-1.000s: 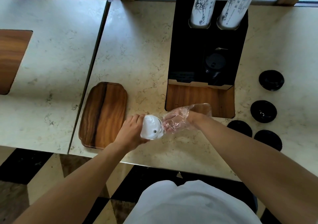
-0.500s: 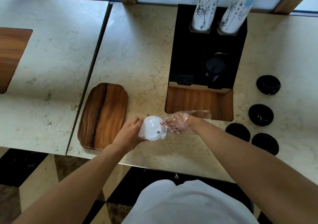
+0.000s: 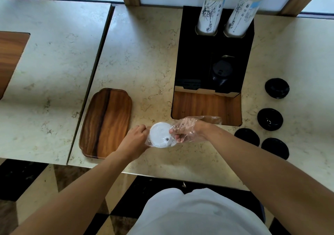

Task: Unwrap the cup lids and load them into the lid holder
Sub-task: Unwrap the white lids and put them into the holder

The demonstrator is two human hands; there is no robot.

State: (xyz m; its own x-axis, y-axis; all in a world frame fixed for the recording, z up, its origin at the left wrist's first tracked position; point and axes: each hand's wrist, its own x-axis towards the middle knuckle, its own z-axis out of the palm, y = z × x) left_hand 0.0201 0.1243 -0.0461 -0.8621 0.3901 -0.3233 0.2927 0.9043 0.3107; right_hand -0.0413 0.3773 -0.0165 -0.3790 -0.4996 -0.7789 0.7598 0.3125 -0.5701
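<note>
The left hand (image 3: 134,139) holds a narrow grip on the near end of a thin clear plastic wrapper (image 3: 182,131), pinching the film just beside the stack of round white cup lids (image 3: 161,135) inside it, while the right hand (image 3: 188,131) is pushed into the wrapper's open far end, its fingers (image 3: 174,131) closed on the rim of the lids through or under the film. The lids are thus between the two grips, low over the beige marble tabletop (image 3: 148,57), still partly sleeved. To do this step well, the left grip should probably keep only film and no lid, and pull away from the right grip in line with the stack, so that the lids slide out together rather than fan or spill. Beyond the right grip stands the black lid holder (image 3: 191,54), with two tall printed paper cup stacks (image 3: 210,13) at its back and dark lids (image 3: 221,71) already in one bay; the neighbouring bay looks free, though its depth is hard to judge. Four loose black lids (image 3: 270,119) lie on the tabletop outboard of the right grip, near the arm's likely path, and a sleeve or elbow could knock them. A brown wooden tray (image 3: 106,122) lies just outboard of the left grip, out of the way.
</note>
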